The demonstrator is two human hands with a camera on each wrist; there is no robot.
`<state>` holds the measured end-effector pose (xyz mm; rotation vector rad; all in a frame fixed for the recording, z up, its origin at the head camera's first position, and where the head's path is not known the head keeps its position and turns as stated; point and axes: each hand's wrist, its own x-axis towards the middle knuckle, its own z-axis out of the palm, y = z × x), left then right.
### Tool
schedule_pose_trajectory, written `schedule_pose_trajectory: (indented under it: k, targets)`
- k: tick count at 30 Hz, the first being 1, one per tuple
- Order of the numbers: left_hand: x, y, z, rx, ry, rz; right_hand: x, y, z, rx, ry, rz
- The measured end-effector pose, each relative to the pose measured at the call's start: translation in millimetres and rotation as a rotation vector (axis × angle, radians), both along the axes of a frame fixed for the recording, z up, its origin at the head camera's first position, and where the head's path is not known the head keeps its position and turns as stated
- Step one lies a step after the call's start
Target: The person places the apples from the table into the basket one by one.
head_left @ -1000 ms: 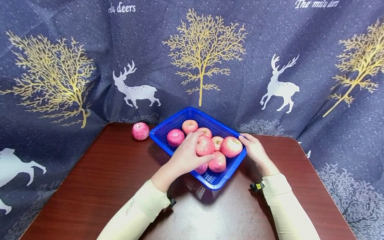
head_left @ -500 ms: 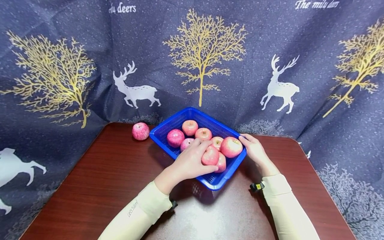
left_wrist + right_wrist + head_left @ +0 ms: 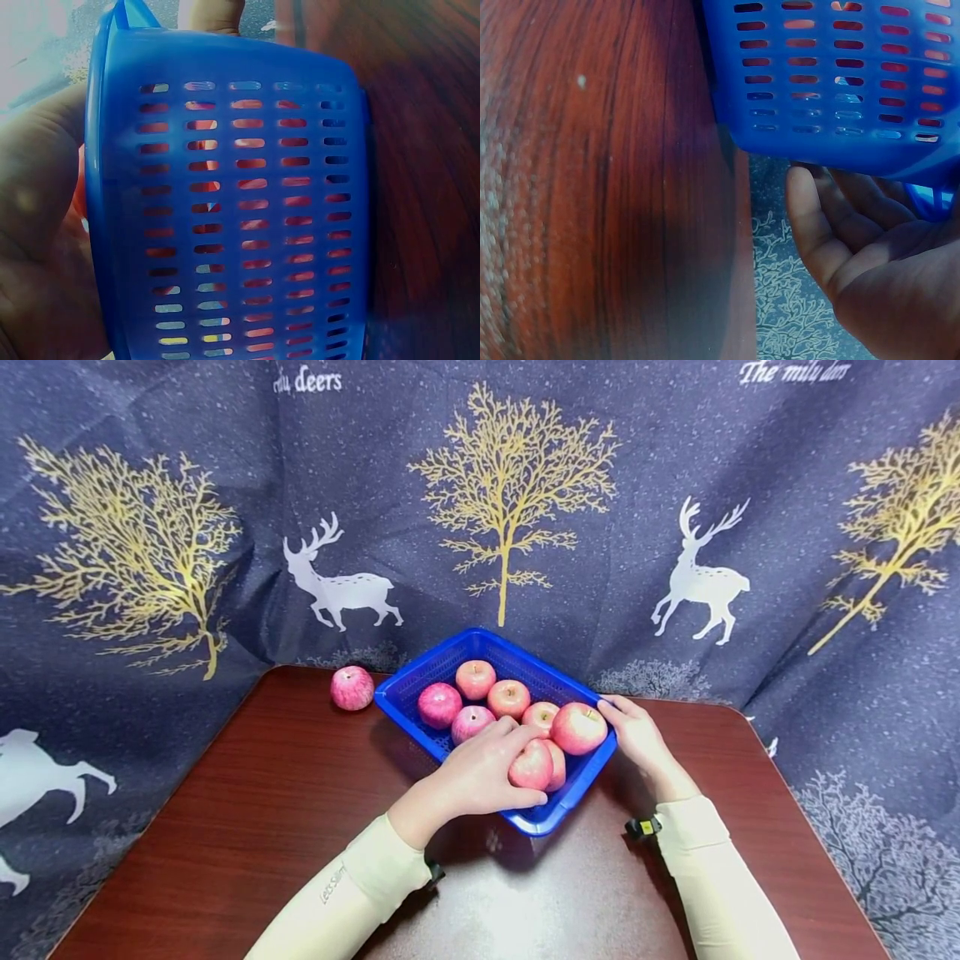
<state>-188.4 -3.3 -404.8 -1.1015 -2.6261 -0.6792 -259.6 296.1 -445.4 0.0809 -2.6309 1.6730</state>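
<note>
A blue plastic basket (image 3: pixel 542 676) stands on the table at an angle with several red and pink apples inside. My left hand (image 3: pixel 480 774) reaches over its near side and grips an apple (image 3: pixel 530 766) low among the others. Right behind that apple is another one (image 3: pixel 557 767), partly covered. At the basket's right corner, my right hand (image 3: pixel 637 739) holds the rim. The left wrist view looks at the slotted basket wall (image 3: pixel 247 172), with the left hand (image 3: pixel 45 225) over the rim. Curled fingers (image 3: pixel 810 202) of the right hand show beside the basket in the right wrist view.
One loose apple (image 3: pixel 352 687) sits on the brown table (image 3: pixel 225 810), left of the basket near the back edge. A dark patterned cloth (image 3: pixel 442 552) with trees and deer hangs just behind the table.
My left hand has moved toward the near side of the basket and lowered its apple there, uncovering a streaked apple behind it. The right hand and basket have stayed in place.
</note>
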Motion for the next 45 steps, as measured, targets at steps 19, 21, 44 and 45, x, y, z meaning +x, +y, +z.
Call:
schedule_pose_trajectory:
  k: [19,21,44,45]
  targets:
    - [1.6,-1.0,1.8,-0.042,-0.040,-0.133,1.3,-0.1,0.4,-0.026,-0.008,0.010]
    - [1.0,-1.4,0.9,-0.043,-0.030,-0.148,1.5,-0.3,0.4,-0.034,-0.004,0.011]
    - [-2.3,-10.4,5.1,-0.040,-0.049,-0.219,0.5,-0.4,-0.1,-0.029,-0.019,0.008]
    - [-3.8,-12.3,5.9,-0.030,-0.063,-0.217,0.7,-0.7,0.3,-0.031,-0.019,0.009]
